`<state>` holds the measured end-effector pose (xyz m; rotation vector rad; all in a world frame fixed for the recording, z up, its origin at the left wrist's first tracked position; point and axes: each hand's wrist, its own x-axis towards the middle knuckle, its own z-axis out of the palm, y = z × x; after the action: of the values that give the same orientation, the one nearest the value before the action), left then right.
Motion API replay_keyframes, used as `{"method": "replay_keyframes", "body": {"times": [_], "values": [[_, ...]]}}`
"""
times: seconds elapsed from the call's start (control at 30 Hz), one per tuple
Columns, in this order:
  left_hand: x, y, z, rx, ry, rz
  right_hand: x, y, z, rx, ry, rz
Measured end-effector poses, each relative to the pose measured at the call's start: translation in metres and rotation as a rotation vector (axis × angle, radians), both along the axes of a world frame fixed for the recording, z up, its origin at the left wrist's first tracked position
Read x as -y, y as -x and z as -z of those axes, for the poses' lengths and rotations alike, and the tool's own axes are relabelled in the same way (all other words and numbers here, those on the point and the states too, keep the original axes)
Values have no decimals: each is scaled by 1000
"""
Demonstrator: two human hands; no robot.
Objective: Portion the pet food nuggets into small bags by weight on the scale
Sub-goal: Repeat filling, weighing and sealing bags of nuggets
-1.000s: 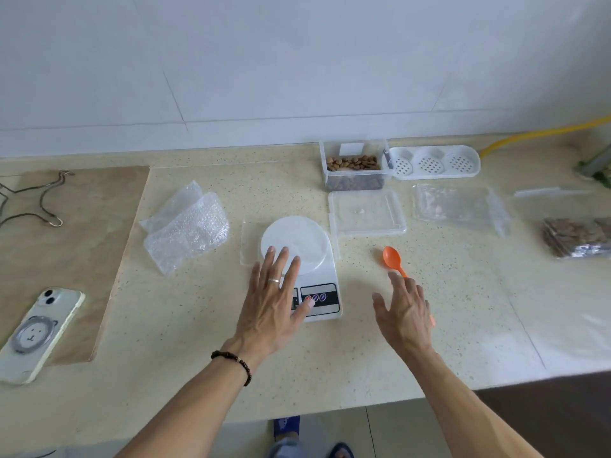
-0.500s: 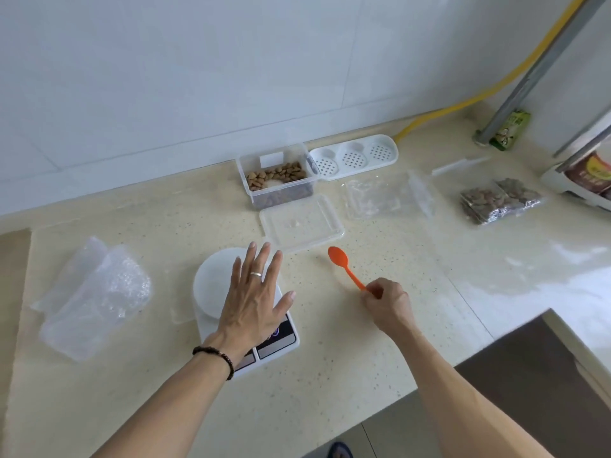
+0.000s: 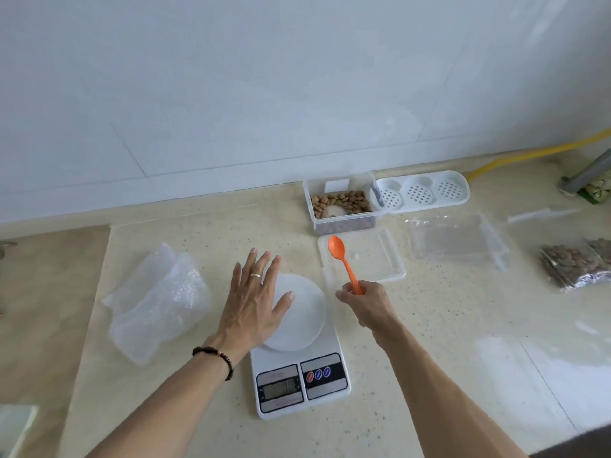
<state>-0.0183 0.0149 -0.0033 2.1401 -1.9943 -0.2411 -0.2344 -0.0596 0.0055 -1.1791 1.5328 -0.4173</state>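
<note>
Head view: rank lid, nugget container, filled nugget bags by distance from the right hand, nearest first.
From the right hand, which grips the orange spoon:
1. Clear lid, just beyond the hand, under the spoon's bowl.
2. Nugget container, farther back by the wall.
3. Filled nugget bags, far right edge.

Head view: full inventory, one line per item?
white digital kitchen scale: 1, white, centre front.
clear plastic tub of brown nuggets: 1, by wall.
clear flat lid: 1, in front of tub.
orange plastic spoon: 1, over lid.
white perforated tray: 1, right of tub.
empty clear bags: stack, right.
filled nugget bags: right edge, count unclear.
bubble wrap: 1, left.
yellow hose: 1, back right.
beige speckled counter: 1.
left hand: flat over scale platform.
right hand: grips spoon handle.
</note>
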Motion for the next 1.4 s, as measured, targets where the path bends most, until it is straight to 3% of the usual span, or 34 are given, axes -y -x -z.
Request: {"method": "replay_keyframes", "body": {"times": [0.13, 0.27, 0.43, 0.63, 0.8, 0.97, 1.1, 1.17, 1.27, 1.4], "values": [[15, 5, -11, -98, -68, 18, 5, -8, -14, 113, -72, -57], [37, 13, -35, -330, 31, 19, 20, -5, -44, 225, -26, -148], [62, 19, -73, -752, -17, -113, 49, 10, -84, 165, 78, -323], [88, 32, -113, -937, -26, -137, 88, 25, -121, 194, 77, -522], [100, 25, -130, -852, -173, -130, 118, 43, -138, 179, 102, -512], [99, 16, -132, -777, -117, -172, 136, 50, -141, 151, 131, -498], [100, 7, -127, -474, -107, -191, 132, 38, -140, 253, 69, -441], [101, 10, -130, -322, -58, -133, 127, 27, -138, 299, 56, -368], [104, 26, -138, -357, -88, 27, 121, 11, -135, 304, 72, -265], [113, 38, -136, -218, -47, 136, 118, -5, -135, 334, 27, -295]]}}
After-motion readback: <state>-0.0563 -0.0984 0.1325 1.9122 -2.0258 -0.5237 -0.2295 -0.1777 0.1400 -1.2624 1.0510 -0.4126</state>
